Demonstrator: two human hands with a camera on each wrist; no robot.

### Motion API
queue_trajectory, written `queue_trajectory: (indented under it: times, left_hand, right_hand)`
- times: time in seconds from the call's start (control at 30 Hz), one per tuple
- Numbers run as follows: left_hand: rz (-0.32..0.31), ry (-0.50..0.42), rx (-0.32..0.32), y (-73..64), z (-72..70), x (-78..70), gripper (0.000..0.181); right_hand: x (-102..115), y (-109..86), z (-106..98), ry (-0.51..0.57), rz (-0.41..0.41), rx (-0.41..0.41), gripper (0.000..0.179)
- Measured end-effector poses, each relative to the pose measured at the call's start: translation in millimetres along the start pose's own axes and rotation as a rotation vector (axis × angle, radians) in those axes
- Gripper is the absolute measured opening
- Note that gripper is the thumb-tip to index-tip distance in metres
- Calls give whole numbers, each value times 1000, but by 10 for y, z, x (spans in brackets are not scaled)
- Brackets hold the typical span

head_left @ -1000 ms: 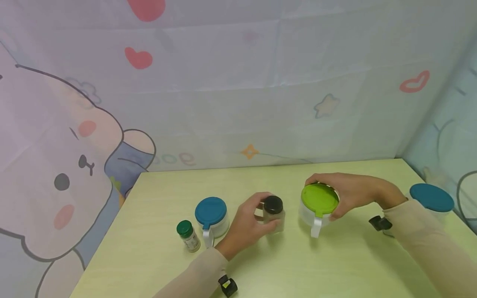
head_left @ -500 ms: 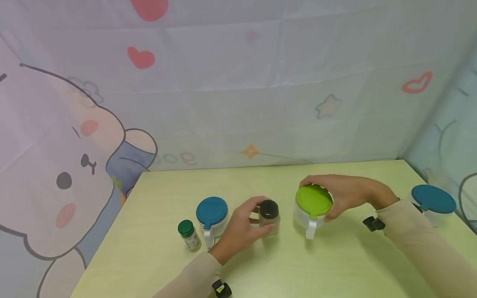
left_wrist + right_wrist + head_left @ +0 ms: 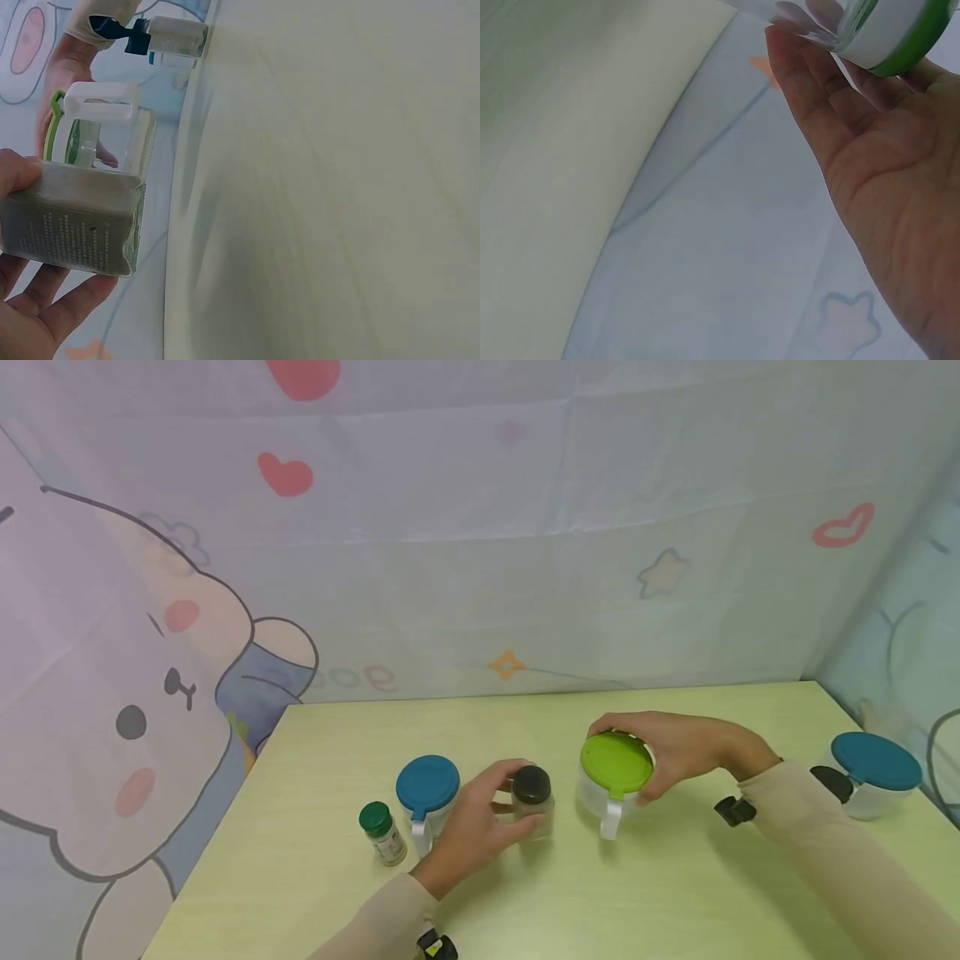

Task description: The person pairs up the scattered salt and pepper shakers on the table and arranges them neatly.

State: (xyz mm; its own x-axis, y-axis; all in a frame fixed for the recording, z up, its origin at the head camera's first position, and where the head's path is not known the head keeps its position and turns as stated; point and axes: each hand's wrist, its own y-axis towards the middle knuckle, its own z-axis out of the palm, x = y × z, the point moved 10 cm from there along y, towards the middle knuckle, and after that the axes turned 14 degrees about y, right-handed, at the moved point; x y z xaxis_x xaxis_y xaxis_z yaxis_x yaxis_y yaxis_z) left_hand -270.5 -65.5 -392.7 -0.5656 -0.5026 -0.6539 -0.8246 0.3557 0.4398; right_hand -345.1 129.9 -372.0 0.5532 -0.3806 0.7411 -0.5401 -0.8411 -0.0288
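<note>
My left hand (image 3: 480, 831) grips a squarish clear jar with a black lid (image 3: 531, 785), thumb on one side and fingers on the other. In the left wrist view this jar (image 3: 75, 217) holds dark contents, bears small print, and appears slightly above the table. My right hand (image 3: 678, 747) holds a clear seasoning pot with a lime-green lid (image 3: 617, 762) and a white handle, its fingers around the rim. The pot's base also looks raised in the left wrist view. In the right wrist view, only part of the green-lidded pot (image 3: 889, 37) shows.
Left of my left hand stand a blue-lidded pot (image 3: 427, 783) and a small green-capped bottle (image 3: 382, 833). Another blue-lidded pot (image 3: 876, 764) stands at the right edge of the pale table (image 3: 600, 910), partly behind my sleeve. A printed cloth (image 3: 465, 527) hangs behind the table.
Both hands have shifted left with what they hold: the black-lidded jar a little left and nearer to me, the green-lidded pot further left. The other containers stay put.
</note>
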Motion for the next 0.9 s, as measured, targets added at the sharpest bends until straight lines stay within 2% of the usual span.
queue_trajectory:
  times: [0.2, 0.47, 0.9]
  left_hand:
    - [-37, 4, 4, -34, -26, 41, 58]
    - [-49, 3, -1, -79, -67, 50, 60]
    - [-59, 17, 32, -156, -109, 123, 59]
  right_hand:
    - [6, 55, 15, 37, -46, -13, 83]
    - [-33, 153, 70, 123, -91, -2, 83]
    - [-64, 307, 149, 192, -98, 19, 85]
